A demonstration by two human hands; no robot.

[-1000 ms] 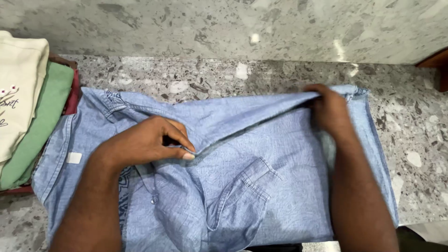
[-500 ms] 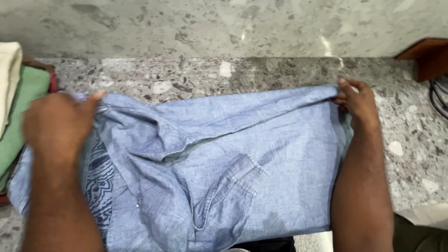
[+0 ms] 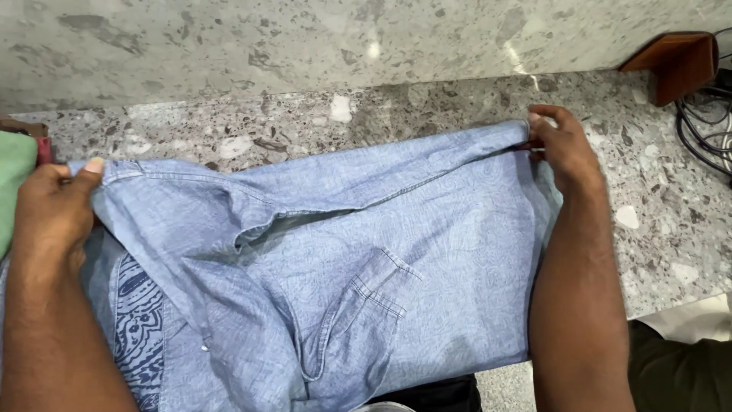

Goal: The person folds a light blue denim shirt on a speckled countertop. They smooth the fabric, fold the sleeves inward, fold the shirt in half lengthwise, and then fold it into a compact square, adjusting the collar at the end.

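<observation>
shirt: light blue shirt [image 3: 343,267] spread on the speckled stone worktop [image 3: 320,126], between both grips
left hand [image 3: 49,217]: grip pinched on its collar corner
right hand [image 3: 564,152]: grip closed on the far hem edge
beyond the left grip: green cloth [image 3: 14,183]
beyond the right grip: black cables [image 3: 705,126]

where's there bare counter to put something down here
Bare counter runs between the wall and the blue shirt, and right of the right hand. Crowded by the left hand, green cloth and the cables.
</observation>
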